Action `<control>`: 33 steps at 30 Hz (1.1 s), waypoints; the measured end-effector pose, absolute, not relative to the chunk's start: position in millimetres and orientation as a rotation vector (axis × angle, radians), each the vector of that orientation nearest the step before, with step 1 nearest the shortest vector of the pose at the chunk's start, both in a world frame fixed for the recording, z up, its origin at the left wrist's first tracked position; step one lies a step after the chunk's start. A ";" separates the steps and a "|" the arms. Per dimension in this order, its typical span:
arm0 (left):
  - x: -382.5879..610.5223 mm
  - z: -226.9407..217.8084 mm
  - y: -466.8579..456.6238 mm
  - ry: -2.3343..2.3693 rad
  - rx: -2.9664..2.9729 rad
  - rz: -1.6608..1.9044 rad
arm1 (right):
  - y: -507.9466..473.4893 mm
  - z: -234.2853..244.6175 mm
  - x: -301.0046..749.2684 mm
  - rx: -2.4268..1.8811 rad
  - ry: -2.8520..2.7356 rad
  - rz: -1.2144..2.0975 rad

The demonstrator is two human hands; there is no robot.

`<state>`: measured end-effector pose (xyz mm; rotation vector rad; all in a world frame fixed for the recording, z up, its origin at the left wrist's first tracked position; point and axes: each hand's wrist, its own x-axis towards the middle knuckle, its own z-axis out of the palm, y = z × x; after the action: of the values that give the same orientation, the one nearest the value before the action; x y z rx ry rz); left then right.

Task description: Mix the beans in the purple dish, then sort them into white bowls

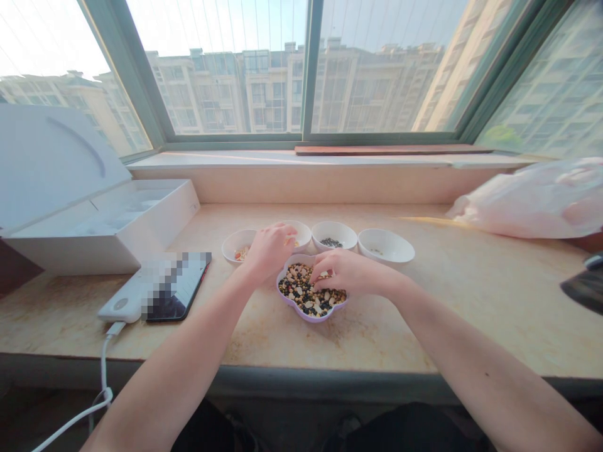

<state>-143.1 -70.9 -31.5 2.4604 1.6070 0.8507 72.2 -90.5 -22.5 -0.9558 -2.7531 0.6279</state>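
Note:
A lilac flower-shaped bowl (315, 317) on the counter holds a mix of black, yellow and pale beans with peanuts (301, 289). The bent fingers of my right hand (351, 270) reach down into this mix, tips close together; whatever is between them is hidden. My left hand (272, 249) is over the second white bowl (304, 231), which has yellowish bits in it, and its fingers are curled together at the rim. Peanuts lie in the leftmost white bowl (228, 247). Black beans fill the bottom of the third white bowl (346, 229). A few pale pieces sit in the rightmost white bowl (398, 247).
To the left are an open white box (155, 216), a white power bank (122, 301) with a cable (104, 364), and a phone (176, 295). A plastic bag (532, 198) lies at the right, with a dark object (584, 285) nearer. Windows rise behind the counter (471, 301).

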 end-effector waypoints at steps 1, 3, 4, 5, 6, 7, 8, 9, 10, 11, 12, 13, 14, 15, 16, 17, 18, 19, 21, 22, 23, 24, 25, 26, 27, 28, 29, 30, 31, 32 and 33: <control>-143.1 -31.6 -71.0 1.603 2.463 0.851 | -90.0 -22.6 72.4 -0.946 -2.756 0.627; -143.2 -31.7 -71.1 1.595 2.473 0.853 | -89.4 -22.5 72.7 -0.927 -2.768 0.615; -143.2 -31.8 -71.1 1.590 2.479 0.854 | -89.5 -22.3 72.7 -0.922 -2.773 0.607; -143.2 -31.8 -71.2 1.586 2.484 0.855 | -89.9 -21.8 72.4 -0.922 -2.774 0.598; -143.2 -31.9 -71.3 1.582 2.489 0.855 | -90.7 -21.3 72.0 -0.928 -2.771 0.587; -143.2 -31.8 -71.4 1.577 2.494 0.854 | -91.6 -20.6 71.4 -0.937 -2.764 0.574; -143.2 -31.7 -71.5 1.570 2.498 0.852 | -92.8 -20.0 70.6 -0.948 -2.756 0.563; -143.2 -31.6 -71.6 1.565 2.502 0.849 | -94.0 -19.3 69.7 -0.958 -2.749 0.553; -143.2 -31.3 -71.7 1.561 2.505 0.845 | -95.1 -18.8 68.7 -0.967 -2.744 0.547; -143.2 -31.1 -71.8 1.557 2.507 0.840 | -96.1 -18.5 67.7 -0.973 -2.744 0.548; -143.1 -30.7 -72.0 1.557 2.507 0.836 | -96.8 -18.4 66.8 -0.978 -2.747 0.555; -143.1 -30.3 -72.4 1.557 2.507 0.833 | -97.2 -18.4 66.1 -0.984 -2.751 0.563; -143.0 -29.8 -72.9 1.558 2.505 0.832 | -97.4 -18.7 65.5 -0.997 -2.751 0.571; -142.9 -29.2 -73.6 1.560 2.502 0.835 | -97.4 -19.0 65.1 -1.018 -2.745 0.578; -142.6 -28.5 -74.6 1.560 2.498 0.842 | -97.3 -19.2 64.9 -1.045 -2.732 0.584; -142.2 -27.7 -75.7 1.554 2.496 0.850 | -97.1 -19.3 64.8 -1.073 -2.714 0.589; -141.7 -26.8 -77.0 1.540 2.494 0.860 | -96.9 -19.3 64.8 -1.099 -2.695 0.591; -141.1 -25.7 -78.3 1.517 2.495 0.871 | -96.7 -19.0 65.0 -1.115 -2.680 0.590; -139.7 -23.7 -80.5 1.444 2.507 0.882 | -96.4 -17.8 65.6 -1.120 -2.661 0.565; -139.1 -22.9 -81.3 1.401 2.520 0.878 | -96.3 -17.1 66.0 -1.122 -2.653 0.544; -138.7 -22.2 -81.6 1.360 2.536 0.868 | -96.1 -16.3 66.5 -1.127 -2.644 0.526; -138.4 -21.7 -81.7 1.322 2.555 0.852 | -96.0 -15.6 67.1 -1.138 -2.637 0.515; -138.3 -21.5 -81.4 1.291 2.573 0.832 | -95.7 -15.1 67.8 -1.150 -2.631 0.514; -138.4 -21.4 -81.0 1.267 2.587 0.813 | -95.4 -14.8 68.4 -1.162 -2.627 0.521; -138.7 -21.4 -80.5 1.250 2.595 0.798 | -95.1 -14.7 69.0 -1.167 -2.625 0.535; -139.0 -21.4 -80.0 1.241 2.596 0.788 | -94.7 -14.9 69.6 -1.167 -2.624 0.553; -139.3 -21.5 -79.6 1.237 2.594 0.781 | -94.2 -15.2 70.1 -1.165 -2.621 0.571; -139.5 -21.5 -79.5 1.236 2.591 0.776 | -93.7 -15.7 70.6 -1.161 -2.615 0.588; -139.7 -21.4 -79.5 1.235 2.589 0.774 | -93.1 -16.2 71.1 -1.155 -2.608 0.605; -139.7 -21.3 -79.8 1.234 2.588 0.772 | -92.6 -16.7 71.4 -1.149 -2.604 0.621; -139.7 -21.1 -80.2 1.235 2.588 0.770 | -92.0 -17.1 71.7 -1.145 -2.602 0.634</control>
<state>-139.7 -80.2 -21.1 2.5878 1.2347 0.7701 71.7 -92.0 -17.1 -1.1448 -2.6023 0.6343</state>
